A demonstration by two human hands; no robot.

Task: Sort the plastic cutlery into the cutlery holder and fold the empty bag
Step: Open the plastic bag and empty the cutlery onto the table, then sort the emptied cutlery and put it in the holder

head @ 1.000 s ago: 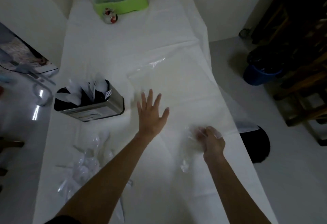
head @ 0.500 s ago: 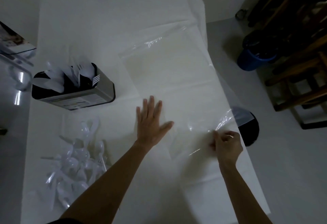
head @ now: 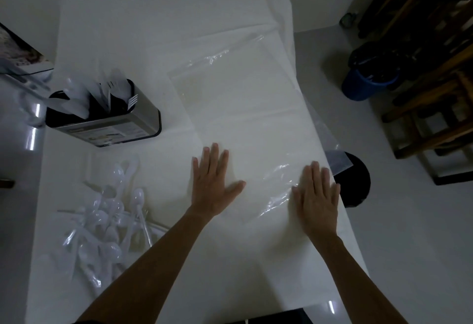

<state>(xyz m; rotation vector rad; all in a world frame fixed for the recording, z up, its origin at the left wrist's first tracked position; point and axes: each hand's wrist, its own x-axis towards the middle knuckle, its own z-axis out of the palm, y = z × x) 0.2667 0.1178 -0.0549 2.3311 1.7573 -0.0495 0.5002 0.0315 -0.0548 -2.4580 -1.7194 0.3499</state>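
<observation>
We have the clear plastic bag (head: pixel 238 108) spread nearly flat over the right half of the white table (head: pixel 163 29), its far edge catching a glint and its right side running to the table's right edge, perhaps a little over it. A second ago its near right corner was bunched in our right fist; half a second ago that corner was pinched and drawn out toward the right; now it lies down under an open palm. We read this as the bag having gone from crumpled to laid out, so the smoothing that comes before a fold is close to done, though a ridge of wrinkles remains just left of the right hand.

The sorting half of the task looks unfinished. The cutlery holder (head: pixel 107 121) stands at the left, well apart from the bag, with white pieces upright in it, while a loose pile of plastic cutlery (head: pixel 102 218) lies on the near left of the table, not yet put away.

Our left hand (head: pixel 213 185) is flat and open, fingers together and thumb spread, pressing the bag's near left part; it has kept much the same pose throughout. Our right hand (head: pixel 316 203) is now also open and flat, gripping nothing, its palm resting on the wrinkled near right corner, close to the table's right edge.
</observation>
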